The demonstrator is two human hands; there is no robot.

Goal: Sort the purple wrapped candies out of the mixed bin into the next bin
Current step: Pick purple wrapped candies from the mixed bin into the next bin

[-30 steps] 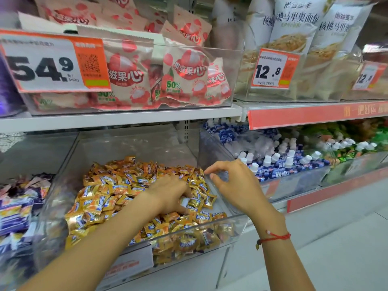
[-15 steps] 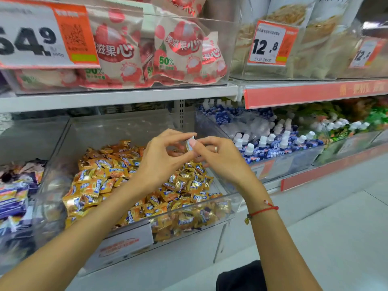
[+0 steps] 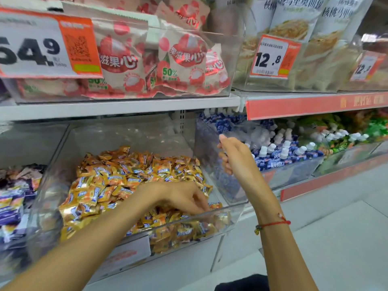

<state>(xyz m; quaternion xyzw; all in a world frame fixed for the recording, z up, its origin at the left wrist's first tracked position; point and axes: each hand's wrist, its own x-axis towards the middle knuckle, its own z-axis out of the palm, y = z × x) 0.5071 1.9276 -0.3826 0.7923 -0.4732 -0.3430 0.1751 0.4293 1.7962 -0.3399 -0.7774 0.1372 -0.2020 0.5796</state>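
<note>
I see no purple wrapped candy plainly among the orange and gold wrapped candies (image 3: 130,181) that fill the clear mixed bin (image 3: 228,217) on the lower shelf; if one lies there, it is hidden from me. The next bin (image 3: 294,175) to the right of it holds blue and white packs with white caps (image 3: 283,152). My left hand (image 3: 184,198) is down in the front right corner of the mixed bin, fingers curled into the candies near the front wall; I cannot tell whether it grips one, for the fingertips are buried and blurred. My right hand (image 3: 235,154) is raised over the clear wall shared by the two bins, fingers curled inward and thumb up; whether something is pinched inside it I cannot tell. A red string bracelet (image 3: 273,224) sits on the right wrist.

Further left, another bin (image 3: 19,198) holds candies in purple, white and pink wrappers, seen only at the edge of the view. On the upper shelf (image 3: 126,108) a clear bin carries pink and white lychee-print bags (image 3: 182,61) behind a price tag reading 54.9 (image 3: 42,49). To its right stand pale snack bags (image 3: 294,38) with a tag reading 12.8 (image 3: 270,57). A red strip (image 3: 315,103) runs along the shelf edge there.
</note>
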